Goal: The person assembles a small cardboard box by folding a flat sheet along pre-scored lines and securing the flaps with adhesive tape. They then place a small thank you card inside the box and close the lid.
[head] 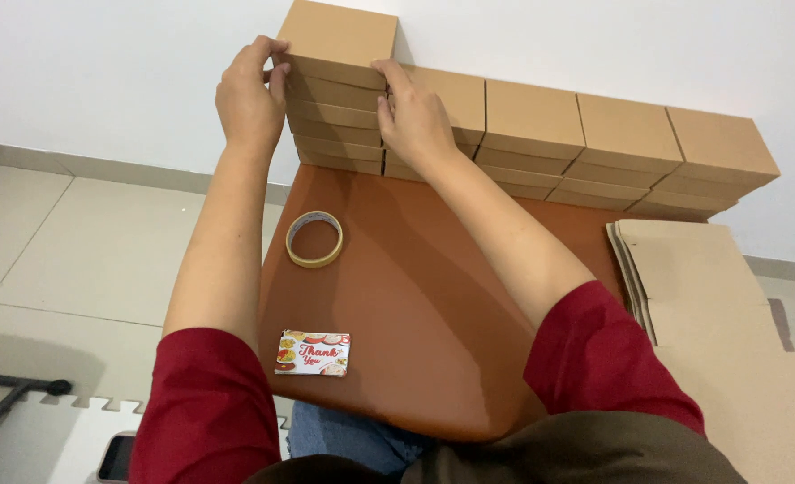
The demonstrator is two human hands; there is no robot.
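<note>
1. A tall stack of flat brown boxes [336,90] stands at the far left corner of the reddish-brown worktop [415,296], against the white wall [102,63].
2. The left hand [249,94] presses flat against the stack's left side, fingers together and reaching up to the top box.
3. The right hand [412,116] lies against the stack's right side, fingers extended on the upper boxes; neither hand pinches anything.
4. Right of the stack, a lower row of similar boxes [594,148] runs along the wall, touching it.
5. Just in front of the stack lies a roll of tape [315,238], flat on the worktop.
6. Nearer the person, well apart from the stack, a small printed card [313,353] rests by the worktop's front edge.
7. To the far right of the stack, a pile of unfolded cardboard sheets [711,296] lies flat.
8. Red sleeves [205,403] cover both upper arms.
</note>
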